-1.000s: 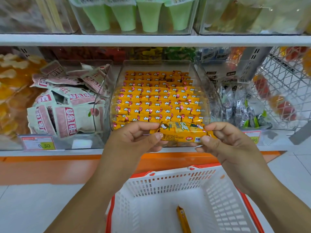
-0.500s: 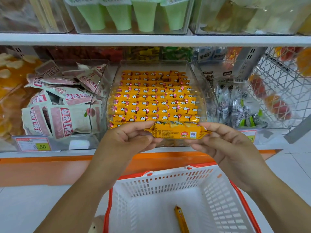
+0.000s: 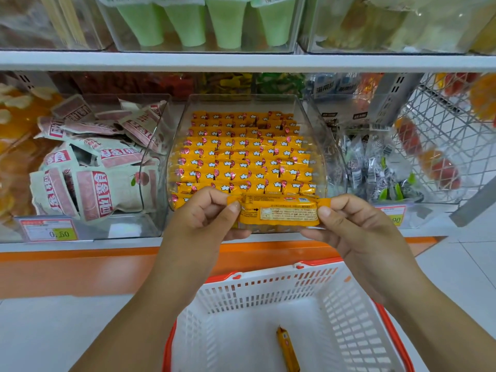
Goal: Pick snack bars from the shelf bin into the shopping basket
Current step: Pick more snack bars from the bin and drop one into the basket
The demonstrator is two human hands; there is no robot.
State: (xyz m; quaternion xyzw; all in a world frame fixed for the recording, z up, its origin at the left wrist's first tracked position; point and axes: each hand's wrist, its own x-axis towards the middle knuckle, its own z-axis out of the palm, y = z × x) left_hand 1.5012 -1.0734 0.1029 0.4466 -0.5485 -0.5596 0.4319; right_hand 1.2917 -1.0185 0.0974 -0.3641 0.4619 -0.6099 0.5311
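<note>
A yellow snack bar (image 3: pixel 279 212) is held level in front of the clear shelf bin (image 3: pixel 319 135). My left hand (image 3: pixel 206 218) pinches its left end and my right hand (image 3: pixel 349 224) pinches its right end. The bar's printed back faces me. The bin is packed with several rows of the same yellow snack bars (image 3: pixel 241 157). Below my hands stands a white shopping basket (image 3: pixel 257 291) with an orange rim. One snack bar (image 3: pixel 287 350) lies on the basket's floor.
Left of the bin, a clear bin holds pink-and-white snack packets (image 3: pixel 88 167). To the right are dark wrapped sweets (image 3: pixel 375 170) and a wire basket (image 3: pixel 442 135). A shelf (image 3: pixel 241 61) with green cups runs above. An orange band runs under the shelf edge.
The bar has been turned over between my fingers, so its printed back now faces me instead of its front. Both hands keep their grip at the ends.
</note>
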